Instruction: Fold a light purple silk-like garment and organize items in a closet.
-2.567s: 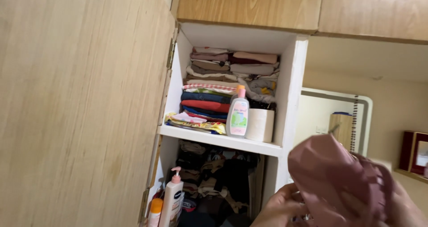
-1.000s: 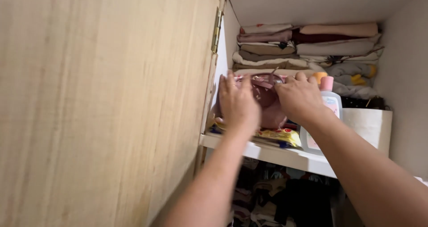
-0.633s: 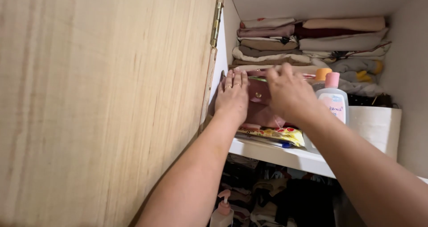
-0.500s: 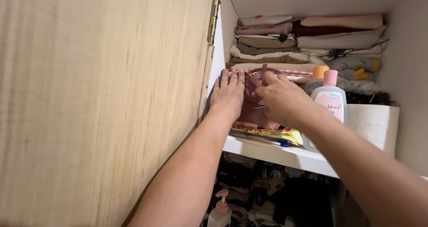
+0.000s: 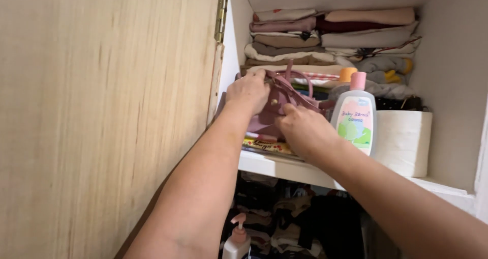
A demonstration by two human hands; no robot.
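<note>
Mauve handbag (image 5: pixel 277 109) sitting on the white shelf (image 5: pixel 284 168), centre of frame, on top of a yellow packet (image 5: pixel 264 147). Left hand (image 5: pixel 249 90) is gripping its upper left edge, fingers curled shut on it. Right hand (image 5: pixel 304 129) is pressing its front, fingers bent against the bag. Lotion bottle (image 5: pixel 354 117) standing just right; folded clothes (image 5: pixel 330 40) stacked behind.

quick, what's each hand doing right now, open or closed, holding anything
Left hand: closed on the top of the pink handbag.
Right hand: fingers pinch the front of the pink handbag, beside the lotion bottle.
</note>
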